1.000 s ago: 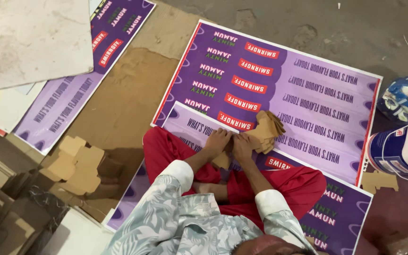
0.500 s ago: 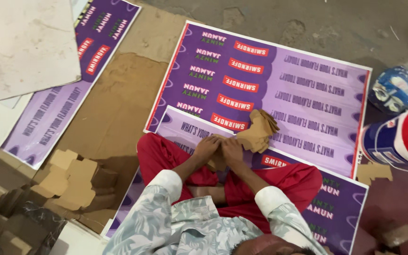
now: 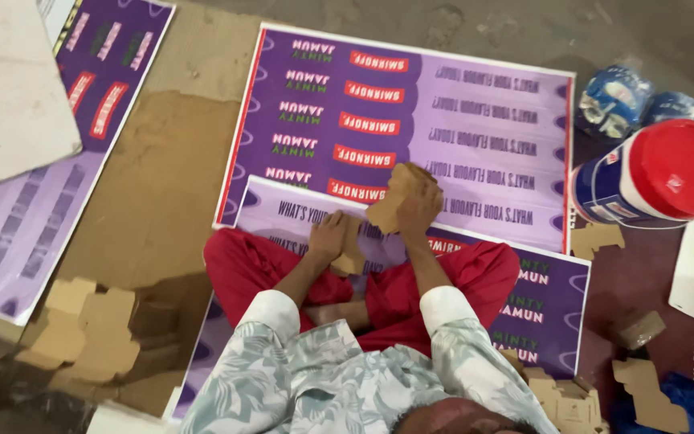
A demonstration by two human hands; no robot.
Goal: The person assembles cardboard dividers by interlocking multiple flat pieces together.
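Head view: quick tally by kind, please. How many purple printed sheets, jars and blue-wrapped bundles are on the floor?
Purple printed sheets: 3 (far, under the legs, left)
Red-lidded jars: 1
Blue-wrapped bundles: 2
Total: 6

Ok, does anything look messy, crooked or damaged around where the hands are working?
Loose brown cardboard cutouts lie scattered on the floor at the left, more at the right. The purple printed sheets overlap at uneven angles. The left hand and right hand hold cardboard pieces. I see no spill or tear.
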